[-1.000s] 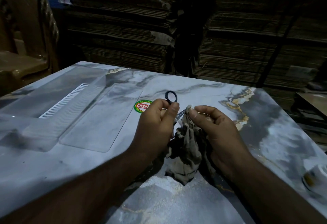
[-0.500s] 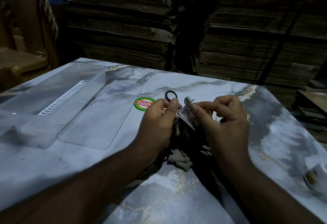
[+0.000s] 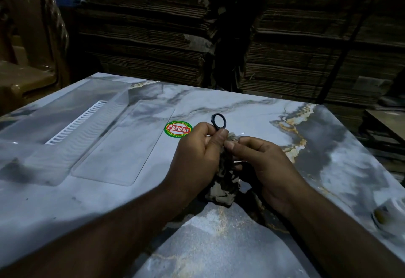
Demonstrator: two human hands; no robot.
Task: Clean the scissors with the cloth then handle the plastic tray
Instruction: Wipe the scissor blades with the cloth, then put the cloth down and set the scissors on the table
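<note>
The left hand [image 3: 198, 157] has its fingers curled round the scissors [image 3: 218, 122], thumb pressed along the handle just below the black finger ring, which sticks up clear of the fist. Gripping at the handle end likely keeps the blades pointed down and inward, where the other hand can reach them. The right hand [image 3: 263, 161] pinches the cloth [image 3: 224, 181] between thumb and forefinger right against the left thumb, so the fabric is bunched over the part of the scissors below the ring; the blades themselves are hidden by cloth and fingers. The rest of the cloth hangs between the two palms and trails onto the table [image 3: 241, 244]. Both hands are held a little above the marble-patterned top, which leaves room to pull the fabric along the metal.

The wiping step appears to be in progress. The clear tray [image 3: 65, 146] lies untouched to the left, well apart from the hands, with a flat clear sheet [image 3: 122, 146] beside it and a round sticker [image 3: 178, 129] between sheet and hands. Stacked cardboard [image 3: 153, 36] fills the background.
</note>
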